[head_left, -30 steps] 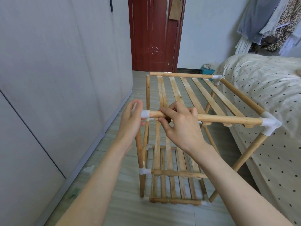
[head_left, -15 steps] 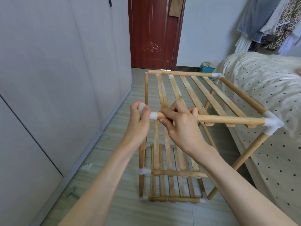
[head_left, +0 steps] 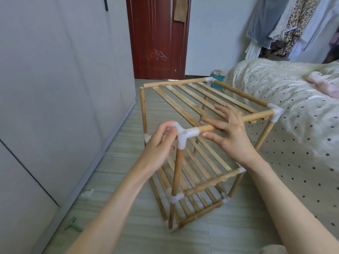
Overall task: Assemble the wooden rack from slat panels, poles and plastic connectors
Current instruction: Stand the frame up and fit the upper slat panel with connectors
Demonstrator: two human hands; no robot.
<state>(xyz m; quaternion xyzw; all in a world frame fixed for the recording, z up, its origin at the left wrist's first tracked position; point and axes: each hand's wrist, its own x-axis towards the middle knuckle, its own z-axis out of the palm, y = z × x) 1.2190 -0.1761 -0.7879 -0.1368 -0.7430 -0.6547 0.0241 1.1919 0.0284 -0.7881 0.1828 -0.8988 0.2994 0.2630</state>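
Hands (head_left: 161, 142) (head_left: 227, 132) on rack (head_left: 201, 110) corner connector (head_left: 185, 133)

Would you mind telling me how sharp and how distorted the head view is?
Head view: left hand smeared by motion blur, right hand softer too; white connector fairly crisp; wide-angle lens bows the wardrobe edges; soft daylight, no glare.

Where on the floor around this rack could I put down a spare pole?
Bare floor lies between the wardrobe and the rack, and ahead toward the door. Near the wardrobe base lie a white connector and a green piece. On the bed side the rack stands close, leaving little room.
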